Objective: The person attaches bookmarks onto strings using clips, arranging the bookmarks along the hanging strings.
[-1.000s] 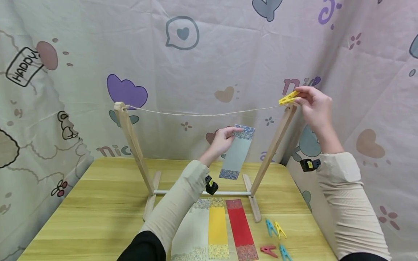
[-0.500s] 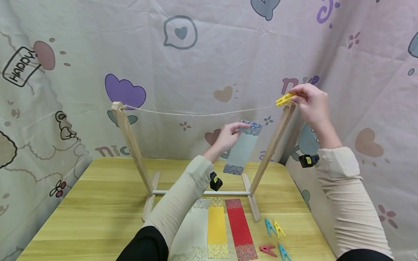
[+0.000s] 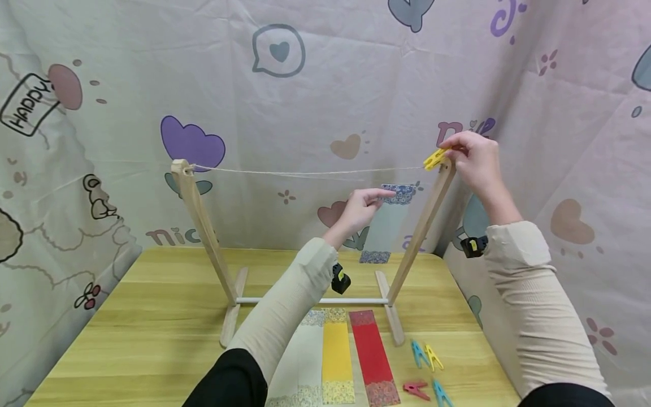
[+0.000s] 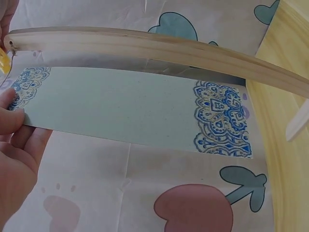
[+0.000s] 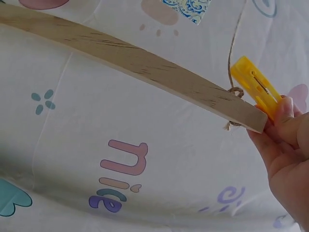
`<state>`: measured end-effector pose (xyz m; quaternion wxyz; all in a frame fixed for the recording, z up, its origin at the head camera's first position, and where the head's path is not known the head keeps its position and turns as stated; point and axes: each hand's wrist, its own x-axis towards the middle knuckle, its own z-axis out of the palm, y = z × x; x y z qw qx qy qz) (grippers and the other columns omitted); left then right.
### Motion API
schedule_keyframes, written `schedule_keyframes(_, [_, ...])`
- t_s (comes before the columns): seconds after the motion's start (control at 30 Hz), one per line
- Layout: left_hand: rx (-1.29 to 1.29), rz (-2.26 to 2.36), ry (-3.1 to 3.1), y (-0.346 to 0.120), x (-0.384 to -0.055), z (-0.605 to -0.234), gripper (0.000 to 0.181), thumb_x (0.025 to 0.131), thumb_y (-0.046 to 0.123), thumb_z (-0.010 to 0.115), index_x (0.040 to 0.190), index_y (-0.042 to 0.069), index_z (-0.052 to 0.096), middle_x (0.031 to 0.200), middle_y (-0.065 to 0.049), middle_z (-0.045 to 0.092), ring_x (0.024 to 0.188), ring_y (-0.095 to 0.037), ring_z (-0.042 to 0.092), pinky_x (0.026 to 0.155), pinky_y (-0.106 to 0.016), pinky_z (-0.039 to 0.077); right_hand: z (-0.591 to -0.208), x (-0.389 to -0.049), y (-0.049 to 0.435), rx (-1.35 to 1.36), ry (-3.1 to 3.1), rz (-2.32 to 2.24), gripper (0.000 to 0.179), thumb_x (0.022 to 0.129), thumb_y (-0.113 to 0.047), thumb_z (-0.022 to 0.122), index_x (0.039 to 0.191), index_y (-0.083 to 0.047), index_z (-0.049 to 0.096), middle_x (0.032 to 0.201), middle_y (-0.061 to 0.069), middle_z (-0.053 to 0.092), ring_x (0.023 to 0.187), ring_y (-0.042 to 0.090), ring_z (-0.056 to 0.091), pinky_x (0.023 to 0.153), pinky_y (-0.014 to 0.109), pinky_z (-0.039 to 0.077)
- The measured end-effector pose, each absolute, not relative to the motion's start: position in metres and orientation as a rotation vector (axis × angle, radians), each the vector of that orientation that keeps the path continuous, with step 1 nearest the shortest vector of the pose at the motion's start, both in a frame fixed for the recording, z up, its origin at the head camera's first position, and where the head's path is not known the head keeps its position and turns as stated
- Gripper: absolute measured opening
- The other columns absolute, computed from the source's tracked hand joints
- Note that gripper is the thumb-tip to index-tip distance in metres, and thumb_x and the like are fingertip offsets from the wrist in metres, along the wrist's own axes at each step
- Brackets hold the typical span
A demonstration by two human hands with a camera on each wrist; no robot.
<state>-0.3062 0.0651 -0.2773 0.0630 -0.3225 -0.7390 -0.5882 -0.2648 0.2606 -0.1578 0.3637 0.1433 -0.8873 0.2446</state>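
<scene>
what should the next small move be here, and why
I'd probably lift the card in the left grip up to the string, beside the peg in the right grip: in the head view the card's top edge sits below the string, while the peg is by the string's right end.

Room over string [image 3: 305, 172] & under it btwn L post [image 3: 202, 226] & L hand [image 3: 359, 209]. Card [image 3: 387, 227] blocks R part; R hand [image 3: 477, 162] & yellow peg [image 3: 435, 159] crowd R post [image 3: 422, 229] top; L sleeve [image 3: 287, 305] cuts across nr ctr.
</scene>
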Motion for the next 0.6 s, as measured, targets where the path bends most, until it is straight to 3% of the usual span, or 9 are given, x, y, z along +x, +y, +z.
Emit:
schedule_keyframes(0.2, [-0.961, -1.769, -2.240, 0.0667, -0.3063, -0.2751, 0.031, 0.088, -0.005, 0.048, 0.112, 0.008, 0.063, 0.118, -0.002, 0.057, 0.039, -0.008, 0.023, 0.039, -0.020, 0.025, -0.1569, -0.2683, 0.2573, 0.428, -2.252, 0.613, 0.010, 0.082, 0.008, 0.057, 0.088, 0.008, 0.065, 0.092, 0.018, 0.062, 0.086, 0.025, 0.053, 0.079, 0.017, 0.044])
schedule_keyframes(0.37, [-0.966, -1.761, -2.239, 0.0683, -0.3074, -0.2740, 0.031, 0.088, -0.004, 0.048, 0.112, 0.009, 0.063, 0.116, -0.001, 0.058, 0.039, -0.007, 0.025, 0.038, -0.020, 0.025, -0.1588, -0.2702, 0.2572, 0.440, -2.251, 0.600, 0.008, 0.080, 0.010, 0.059, 0.084, 0.008, 0.065, 0.087, 0.017, 0.061, 0.080, 0.023, 0.052, 0.072, 0.008, 0.040])
schedule_keyframes(0.6, [-0.970, -1.768, -2.240, 0.0682, -0.3095, -0.2746, 0.032, 0.088, -0.004, 0.048, 0.112, 0.010, 0.063, 0.114, 0.000, 0.058, 0.039, -0.008, 0.025, 0.038, -0.021, 0.026, -0.1630, -0.2728, 0.2563, 0.436, -2.304, 0.616, 0.008, 0.080, 0.009, 0.059, 0.084, 0.008, 0.066, 0.087, 0.018, 0.061, 0.079, 0.023, 0.052, 0.067, 0.006, 0.039])
